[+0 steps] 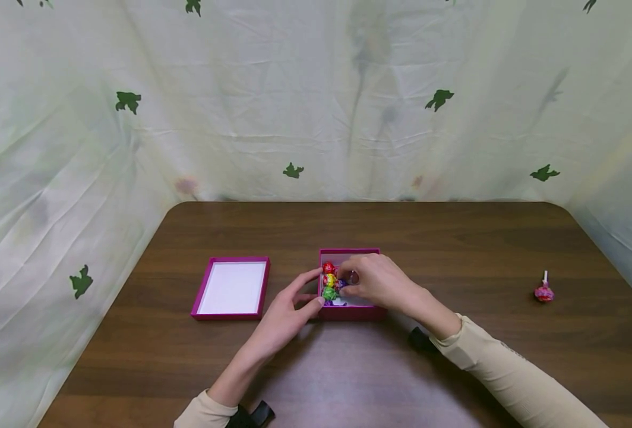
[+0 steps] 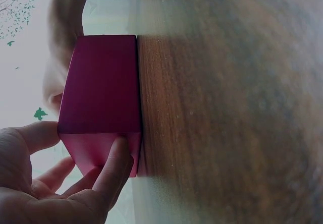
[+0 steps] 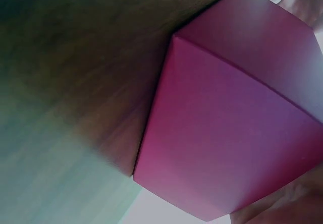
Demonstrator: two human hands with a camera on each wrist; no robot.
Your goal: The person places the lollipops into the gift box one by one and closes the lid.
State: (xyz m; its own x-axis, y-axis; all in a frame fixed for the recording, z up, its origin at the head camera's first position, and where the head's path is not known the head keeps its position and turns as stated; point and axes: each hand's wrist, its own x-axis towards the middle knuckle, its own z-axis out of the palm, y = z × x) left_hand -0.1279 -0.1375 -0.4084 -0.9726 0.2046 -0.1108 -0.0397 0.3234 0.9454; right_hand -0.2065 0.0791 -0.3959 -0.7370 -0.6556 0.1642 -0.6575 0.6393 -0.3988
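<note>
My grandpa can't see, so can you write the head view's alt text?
A person's right hand reaches into an open magenta box of colourful wrapped sweets while the left hand touches its side. On the brown table, a lid lies left, a lollipop far right.

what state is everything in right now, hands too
Pink box: open, standing on the table
Lid: off, inside facing up, left of the box
Candies: wrapped, inside the box, partly hidden
Lollipop: wrapped, outside the box, far right
Left grip: touching the box's left side
Right grip: reaching into the box, fingers curled; unclear whether it holds a candy
Cloth backdrop: hanging, creased
</note>
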